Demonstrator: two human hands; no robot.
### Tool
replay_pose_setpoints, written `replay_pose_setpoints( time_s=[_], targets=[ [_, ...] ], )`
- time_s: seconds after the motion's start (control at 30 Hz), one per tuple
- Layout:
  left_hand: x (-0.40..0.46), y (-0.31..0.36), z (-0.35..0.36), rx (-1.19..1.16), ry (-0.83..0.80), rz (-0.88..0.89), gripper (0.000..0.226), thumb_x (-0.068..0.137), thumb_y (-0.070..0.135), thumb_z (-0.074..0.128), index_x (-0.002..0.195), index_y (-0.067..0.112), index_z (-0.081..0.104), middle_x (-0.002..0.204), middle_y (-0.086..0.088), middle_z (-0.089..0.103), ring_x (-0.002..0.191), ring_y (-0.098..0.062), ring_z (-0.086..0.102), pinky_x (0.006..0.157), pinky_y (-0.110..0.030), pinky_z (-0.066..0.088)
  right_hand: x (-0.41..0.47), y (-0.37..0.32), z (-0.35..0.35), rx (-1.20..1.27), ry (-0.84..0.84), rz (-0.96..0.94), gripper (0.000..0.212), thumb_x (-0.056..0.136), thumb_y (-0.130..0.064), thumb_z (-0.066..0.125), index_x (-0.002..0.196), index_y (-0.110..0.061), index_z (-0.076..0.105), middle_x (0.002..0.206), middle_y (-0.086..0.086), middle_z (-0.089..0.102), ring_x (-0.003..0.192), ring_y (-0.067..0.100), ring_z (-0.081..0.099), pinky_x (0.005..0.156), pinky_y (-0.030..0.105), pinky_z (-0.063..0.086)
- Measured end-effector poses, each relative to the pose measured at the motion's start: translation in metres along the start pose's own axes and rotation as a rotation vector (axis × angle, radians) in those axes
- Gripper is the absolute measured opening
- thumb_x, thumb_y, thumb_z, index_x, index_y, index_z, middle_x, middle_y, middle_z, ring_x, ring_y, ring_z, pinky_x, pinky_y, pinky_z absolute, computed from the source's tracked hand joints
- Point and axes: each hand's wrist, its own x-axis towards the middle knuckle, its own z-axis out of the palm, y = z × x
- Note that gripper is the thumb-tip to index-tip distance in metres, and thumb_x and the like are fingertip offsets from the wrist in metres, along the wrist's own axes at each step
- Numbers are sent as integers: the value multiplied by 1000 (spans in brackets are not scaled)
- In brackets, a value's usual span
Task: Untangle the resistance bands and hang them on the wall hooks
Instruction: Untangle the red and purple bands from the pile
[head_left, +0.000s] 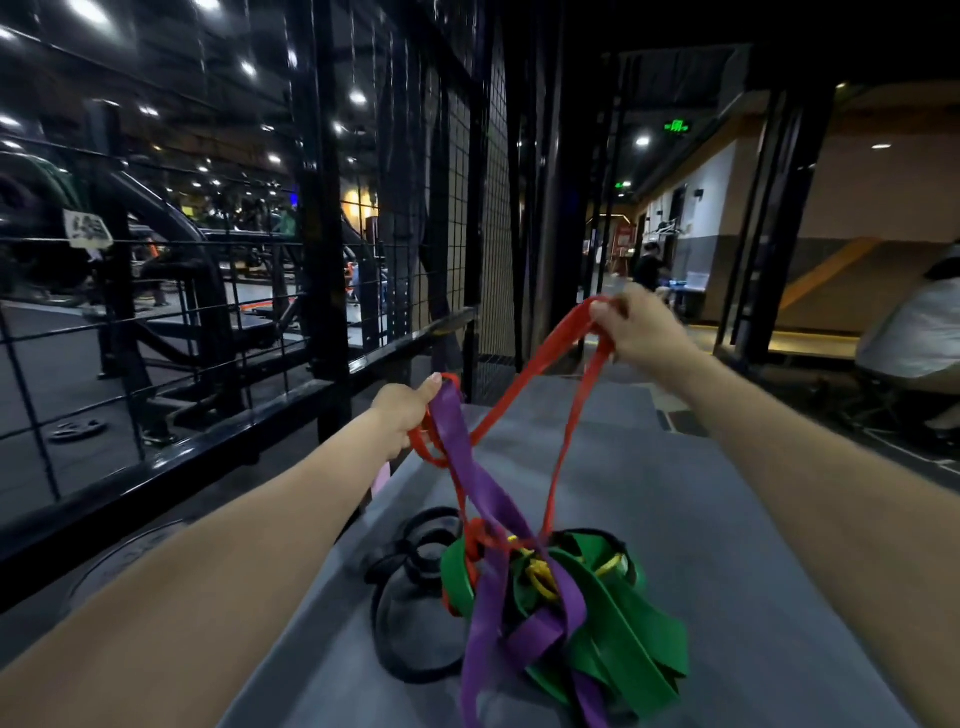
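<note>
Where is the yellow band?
In the head view, low and centre, the yellow band sits buried in the tangle, between the green band and purple band.

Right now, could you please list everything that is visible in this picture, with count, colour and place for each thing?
red resistance band: one, red, lifted between both hands, lower part caught in the tangle
purple resistance band: one, purple, from the left hand down into the tangle
green resistance band: at least one, green, lying in the tangle on the platform
yellow resistance band: count unclear, yellow, inside the tangle
black resistance bands: several loops, black, left of the tangle
platform: one, grey, under the bands
wire mesh fence: black, on the left
seated person: one, light top, far right
left hand: grips the red and purple bands
right hand: grips the red band, raised
</note>
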Motion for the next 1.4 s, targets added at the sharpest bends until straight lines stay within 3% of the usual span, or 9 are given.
replay_pose_setpoints(
  time_s=[0.13,0.33,0.5,0.63,0.7,0.8,1.07,1.27,1.4],
  targets=[
    [-9,6,1,5,-44,0,37,91,39,55,74,7,54,67,-11,58,62,-26,56,71,-43,50,17,-14,-27,263,71,18,12,98,-13,44,107,-6,44,93,16,59,71,21,66,49,19,55],
    [9,-3,-7,200,-90,81,34,91,35,55,74,6,59,75,-17,58,76,-30,58,88,-56,51,23,-22,-33,387,197,111,21,99,-14,40,111,2,46,103,23,58,60,15,63,43,15,49],
    [-16,-2,-11,424,-13,210,23,94,11,50,72,18,54,71,-5,59,65,-19,58,63,-26,47,22,-24,-32,436,199,145,25,99,-16,41,116,2,46,101,17,61,64,14,64,45,15,50],
    [-27,-4,-12,216,-40,65,26,95,10,48,69,10,49,52,-6,57,33,-6,43,42,-19,33,20,-24,-28,432,187,134,16,98,-16,43,110,-5,46,89,10,61,58,12,63,51,17,55],
    [-32,-5,-14,142,-134,-50,24,92,15,56,70,7,56,44,-2,59,37,-7,44,41,-18,29,19,-22,-26,417,174,127,12,98,-16,44,107,-7,45,94,12,60,65,13,63,55,18,56],
    [-36,-10,-17,169,-284,-183,17,80,17,72,89,3,68,72,-3,72,44,-4,58,35,-13,32,18,-18,-21,375,153,124,9,97,-15,45,104,-9,44,99,15,59,69,16,64,66,27,59],
    [-30,-18,-10,501,-259,-35,19,76,23,75,87,10,66,67,-1,58,57,-10,42,48,-19,29,6,0,-2,112,79,125,18,95,-17,50,108,-3,50,89,16,63,76,27,66,75,43,58],
    [-44,-22,-3,1252,-344,123,31,93,24,49,95,-5,60,68,-2,49,79,-25,51,67,-33,41,1,9,4,140,39,163,18,96,-15,49,105,0,51,80,12,60,77,28,66,74,41,58],
    [-53,-22,3,1203,-317,42,34,95,23,49,62,17,43,62,5,46,59,-13,50,45,-14,35,0,14,4,167,43,177,13,96,-15,49,97,-2,51,83,14,61,70,24,64,73,41,58]
  ],
)
